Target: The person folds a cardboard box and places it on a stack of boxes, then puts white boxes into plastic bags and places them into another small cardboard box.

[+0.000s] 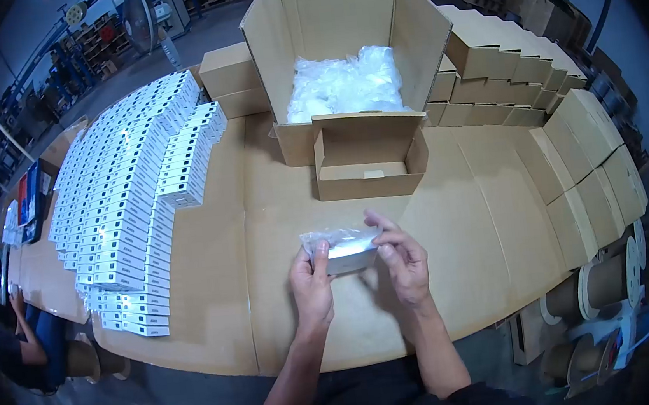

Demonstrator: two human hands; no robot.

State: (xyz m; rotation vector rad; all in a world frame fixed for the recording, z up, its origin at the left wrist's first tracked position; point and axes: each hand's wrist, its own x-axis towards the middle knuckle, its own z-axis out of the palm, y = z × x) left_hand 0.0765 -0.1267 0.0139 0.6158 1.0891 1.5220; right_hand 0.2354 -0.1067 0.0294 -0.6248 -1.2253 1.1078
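A small white box in a clear plastic bag [351, 254] is held over the cardboard-covered table, in front of an open, empty-looking small carton [374, 185]. My left hand [314, 285] grips its left end, the thumb lying on top. At the right end, my right hand [405, 265] has its thumb and fingers close together at the bag's edge; whether they pinch the plastic is hard to tell. Behind the small carton stands a large open carton [344, 21] with clear plastic bags [346, 83] inside.
Stacked white boxes [125, 198] cover the table's left side. Brown cartons [502, 60] are stacked at the back right, with more cartons [583, 170] along the right edge. Spools [602, 281] stand below right. A co-worker [29, 340] is at the far left.
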